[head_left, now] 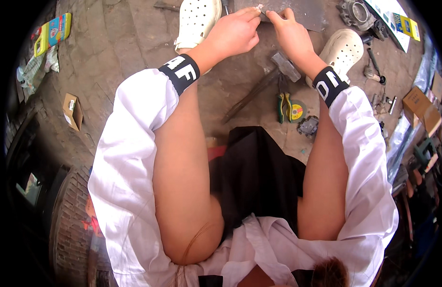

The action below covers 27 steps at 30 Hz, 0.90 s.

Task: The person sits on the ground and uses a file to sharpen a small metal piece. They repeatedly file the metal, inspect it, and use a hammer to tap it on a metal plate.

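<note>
At the top of the head view my left hand (233,34) and my right hand (293,36) come together over a flat dark grey metal plate (311,14) on the ground. The left fingers are closed in a pinch around a small whitish bit at their tips. My right thumb and fingers pinch a thin, greyish piece (264,14) that reaches toward it; its kind is too small to tell. Below the hands lies a hammer (286,67) with a long wooden handle. Pliers (284,107) with green-and-yellow grips lie beside a yellow-centred disc (297,111).
Pale clogs (343,50) on my feet flank the work spot. Metal parts (357,15) and a small metal block (308,125) lie around. A yellow jug (53,33) and an open small carton (72,112) are at left; cardboard boxes (421,107) at right.
</note>
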Available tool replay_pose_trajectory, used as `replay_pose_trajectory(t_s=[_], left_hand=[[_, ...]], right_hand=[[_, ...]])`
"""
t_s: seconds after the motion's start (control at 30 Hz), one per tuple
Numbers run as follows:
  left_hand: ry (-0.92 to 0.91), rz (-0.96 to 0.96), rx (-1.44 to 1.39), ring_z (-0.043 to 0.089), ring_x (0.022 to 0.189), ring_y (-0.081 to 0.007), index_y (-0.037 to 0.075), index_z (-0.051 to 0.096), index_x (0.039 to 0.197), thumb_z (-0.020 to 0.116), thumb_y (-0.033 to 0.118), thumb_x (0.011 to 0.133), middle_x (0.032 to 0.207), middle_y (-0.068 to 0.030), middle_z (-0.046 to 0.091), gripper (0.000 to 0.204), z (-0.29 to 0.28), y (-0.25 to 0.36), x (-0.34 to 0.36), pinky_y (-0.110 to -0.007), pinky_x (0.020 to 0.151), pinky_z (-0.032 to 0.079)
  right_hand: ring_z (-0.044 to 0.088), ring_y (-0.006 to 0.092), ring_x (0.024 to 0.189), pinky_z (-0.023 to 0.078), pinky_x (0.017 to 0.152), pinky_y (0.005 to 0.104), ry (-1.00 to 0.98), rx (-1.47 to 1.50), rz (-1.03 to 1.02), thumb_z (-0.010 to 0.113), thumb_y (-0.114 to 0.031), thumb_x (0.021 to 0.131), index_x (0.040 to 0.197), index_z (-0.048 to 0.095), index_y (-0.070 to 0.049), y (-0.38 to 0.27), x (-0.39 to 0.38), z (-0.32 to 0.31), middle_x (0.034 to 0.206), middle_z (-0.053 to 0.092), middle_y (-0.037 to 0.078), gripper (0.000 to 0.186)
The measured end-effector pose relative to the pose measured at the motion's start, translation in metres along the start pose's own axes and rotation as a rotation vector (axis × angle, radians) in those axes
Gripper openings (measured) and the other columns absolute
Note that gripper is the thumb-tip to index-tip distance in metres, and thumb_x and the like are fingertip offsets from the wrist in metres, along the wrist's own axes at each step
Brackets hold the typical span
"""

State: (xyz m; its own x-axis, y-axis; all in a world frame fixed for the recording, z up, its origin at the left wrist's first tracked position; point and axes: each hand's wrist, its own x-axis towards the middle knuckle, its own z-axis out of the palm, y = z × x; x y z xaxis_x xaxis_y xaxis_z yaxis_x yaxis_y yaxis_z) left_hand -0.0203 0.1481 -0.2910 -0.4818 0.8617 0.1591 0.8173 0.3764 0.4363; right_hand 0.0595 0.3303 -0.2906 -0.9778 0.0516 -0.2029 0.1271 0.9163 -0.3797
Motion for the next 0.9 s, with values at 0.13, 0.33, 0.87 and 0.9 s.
replay_pose_trajectory(t_s=[0.13,0.33,0.87,0.9], left_hand=[[-0.048,-0.030,-0.083,0.059,0.113,-0.0309,-0.006,0.063,0.106,0.060,0.013,0.079,0.123,-0.0178,0.061,0.033,-0.018,0.009,0.009,-0.037,0.093,0.052],[0.021,-0.001,0.004,0.061,0.111,-0.0231,-0.001,0.068,0.094,0.061,0.020,0.081,0.116,-0.0106,0.066,0.026,-0.001,0.000,0.002,-0.035,0.086,0.056],[-0.098,-0.109,-0.152,0.062,0.108,-0.0318,-0.007,0.064,0.105,0.059,0.014,0.080,0.117,-0.0207,0.062,0.033,-0.034,0.019,0.014,-0.038,0.091,0.052],[-0.064,-0.089,-0.145,0.062,0.107,-0.0318,-0.007,0.065,0.104,0.059,0.014,0.080,0.115,-0.0205,0.063,0.033,-0.034,0.017,0.014,-0.038,0.091,0.053]], right_hand=[[0.065,0.0445,0.081,0.054,0.069,0.0483,-0.069,0.031,-0.029,0.050,-0.003,0.086,0.126,0.050,-0.012,-0.010,0.003,-0.019,0.112,0.051,0.027,0.041],[0.066,0.0415,0.081,0.055,0.070,0.0473,-0.006,0.012,-0.020,0.052,-0.011,0.091,0.124,0.054,-0.018,-0.005,0.006,-0.003,0.111,0.055,0.019,0.034],[0.066,0.0448,0.084,0.055,0.073,0.0467,-0.026,-0.009,-0.047,0.049,-0.010,0.090,0.135,0.048,-0.019,-0.009,0.006,-0.009,0.122,0.049,0.035,0.046],[0.066,0.0451,0.084,0.055,0.073,0.0468,-0.007,-0.017,-0.045,0.049,-0.010,0.090,0.134,0.048,-0.019,-0.009,0.004,-0.009,0.123,0.049,0.036,0.046]])
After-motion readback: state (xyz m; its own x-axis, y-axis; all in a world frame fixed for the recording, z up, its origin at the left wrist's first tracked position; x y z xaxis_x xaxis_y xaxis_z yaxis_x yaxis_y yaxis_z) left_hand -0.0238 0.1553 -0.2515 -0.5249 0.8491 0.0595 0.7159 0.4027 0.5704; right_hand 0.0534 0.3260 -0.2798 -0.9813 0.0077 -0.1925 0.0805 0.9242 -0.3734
